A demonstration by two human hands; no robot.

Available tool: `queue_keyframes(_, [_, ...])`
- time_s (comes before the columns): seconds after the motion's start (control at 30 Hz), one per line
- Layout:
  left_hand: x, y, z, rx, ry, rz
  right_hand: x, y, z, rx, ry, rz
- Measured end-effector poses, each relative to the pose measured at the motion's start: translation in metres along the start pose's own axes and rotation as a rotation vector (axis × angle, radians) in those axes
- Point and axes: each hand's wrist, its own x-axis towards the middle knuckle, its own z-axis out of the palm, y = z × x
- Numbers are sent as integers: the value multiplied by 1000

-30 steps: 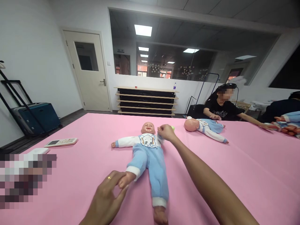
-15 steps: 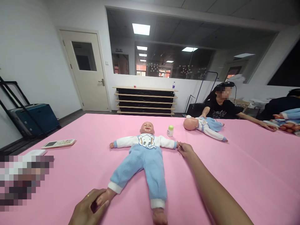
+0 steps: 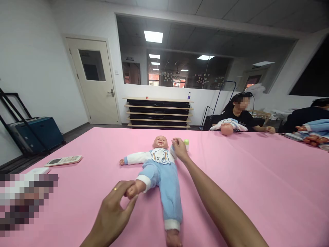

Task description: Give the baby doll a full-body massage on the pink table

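"What do the fingers have hold of?"

"The left hand (image 3: 111, 211) has its thumb and fingers curled around one foot (image 3: 132, 191) of the doll (image 3: 168, 181), parted by its thickness. The right hand (image 3: 180, 151) pinches the end of the doll's bent arm, beside its head."

"So the doll lies where?"

"Face up between both sets of fingers, on the pink tabletop (image 3: 246, 178)."

"Farther out?"

"A green-capped bottle (image 3: 186, 142) just beyond the right fingers; well past them, rightward, a second doll (image 3: 227, 128) before a person in black (image 3: 238, 111)."
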Motion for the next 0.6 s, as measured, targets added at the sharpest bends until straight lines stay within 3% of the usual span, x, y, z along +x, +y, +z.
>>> queue_keyframes(0.17, [6,29,42,-43,-107,151,-26,-29,54,-253,-384,-223])
queue_keyframes(0.23, [0,30,61,-52,-127,193,-34,-30,62,-340,-482,-267])
queue_keyframes(0.37, [-13,24,83,-88,-107,248,-40,-27,59,-433,-550,-286])
queue_keyframes(0.5, [-14,23,76,-136,-106,192,-35,-27,48,-369,-569,-270])
queue_keyframes(0.6, [-9,19,53,-145,-90,133,-23,-24,35,-219,-457,-212])
